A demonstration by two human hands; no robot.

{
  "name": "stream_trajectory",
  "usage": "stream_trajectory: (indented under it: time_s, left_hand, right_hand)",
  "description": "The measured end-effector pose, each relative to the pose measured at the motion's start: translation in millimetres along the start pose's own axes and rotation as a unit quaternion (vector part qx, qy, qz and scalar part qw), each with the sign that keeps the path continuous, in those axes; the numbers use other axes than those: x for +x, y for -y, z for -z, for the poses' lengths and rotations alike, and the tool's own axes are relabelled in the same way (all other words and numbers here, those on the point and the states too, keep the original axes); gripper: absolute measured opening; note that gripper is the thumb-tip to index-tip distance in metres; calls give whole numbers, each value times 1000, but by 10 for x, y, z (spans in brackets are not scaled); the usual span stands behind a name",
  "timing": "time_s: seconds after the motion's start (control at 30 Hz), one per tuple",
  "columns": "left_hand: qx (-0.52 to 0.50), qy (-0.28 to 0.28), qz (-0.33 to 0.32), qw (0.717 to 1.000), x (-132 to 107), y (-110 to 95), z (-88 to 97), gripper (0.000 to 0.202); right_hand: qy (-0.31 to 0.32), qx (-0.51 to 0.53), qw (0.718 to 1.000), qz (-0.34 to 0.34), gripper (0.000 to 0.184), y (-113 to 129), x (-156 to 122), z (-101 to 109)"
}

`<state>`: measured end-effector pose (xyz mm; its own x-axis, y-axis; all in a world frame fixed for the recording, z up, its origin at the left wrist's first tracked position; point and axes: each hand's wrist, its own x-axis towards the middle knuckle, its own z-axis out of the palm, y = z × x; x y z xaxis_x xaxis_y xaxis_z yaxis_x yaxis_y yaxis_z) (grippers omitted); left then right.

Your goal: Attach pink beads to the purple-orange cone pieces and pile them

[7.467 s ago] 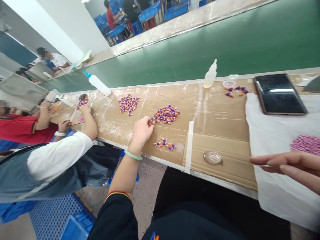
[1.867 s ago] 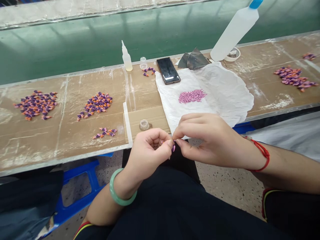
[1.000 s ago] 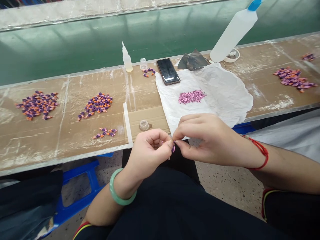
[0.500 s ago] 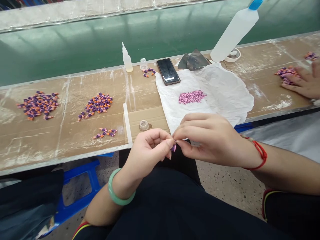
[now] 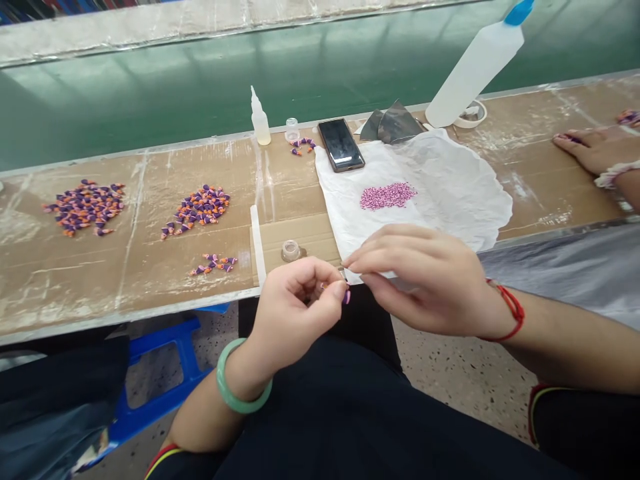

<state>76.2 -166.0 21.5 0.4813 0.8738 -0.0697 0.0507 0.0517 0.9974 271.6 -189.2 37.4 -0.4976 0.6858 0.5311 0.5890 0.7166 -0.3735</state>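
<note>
My left hand [image 5: 300, 313] is closed in a pinch on a small purple, pink and orange figurine [image 5: 346, 295], mostly covered by the fingers. Just to its right, my right hand [image 5: 420, 277] has its thumb and fingers apart, with the fingertips close to the figurine. Anything tiny at those fingertips is too small to make out. Beyond the hands, a heap of tiny pink pieces [image 5: 387, 196] lies on a white cloth [image 5: 455, 180]. A small round clear pot [image 5: 291, 251] sits on a cardboard piece [image 5: 315, 233] near my left hand.
Similar figurines lie in a left pile [image 5: 90, 207], a middle pile [image 5: 204, 204] and a small group [image 5: 215, 264]. Along the back stand a dropper bottle [image 5: 260, 123], a phone [image 5: 341, 145], a large tilted bottle [image 5: 475, 73] and a tape roll [image 5: 471, 115]. Another person's hand [image 5: 600, 150] rests at right.
My right fingertips have drawn slightly away from the figurine and parted. My left hand keeps its pinch. The other person's hand now covers the pieces at right.
</note>
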Motion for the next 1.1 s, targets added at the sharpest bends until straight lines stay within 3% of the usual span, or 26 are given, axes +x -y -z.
stream_trajectory:
  time_s: [0.1,0.2,0.6,0.7,0.83,0.97,1.1]
  left_hand:
    - [98,-38,-94,990,-38,0,-7,13]
    - [162,-48,-166,971,-50,8,-1,14]
    - [228,-40,-230,945,-9,37,49,16]
    - [220,-35,-214,951,-1,36,79,16]
    - [144,-23,-147,978,-9,48,164,16]
    - [58,-57,-99,992,-56,149,325,15]
    - [73,-83,-77,991,-166,334,540,11]
  right_hand:
    - [22,107,988,-109,14,54,30,10]
    - [52,161,973,-155,14,74,54,17]
    - [88,210,949,-219,14,70,109,-16]
    - [93,216,947,-220,14,57,137,-34]
    - [111,231,943,-212,14,27,200,-52]
    - [129,225,944,-202,15,-6,282,-78]
    - [137,190,959,-158,16,-116,355,-185]
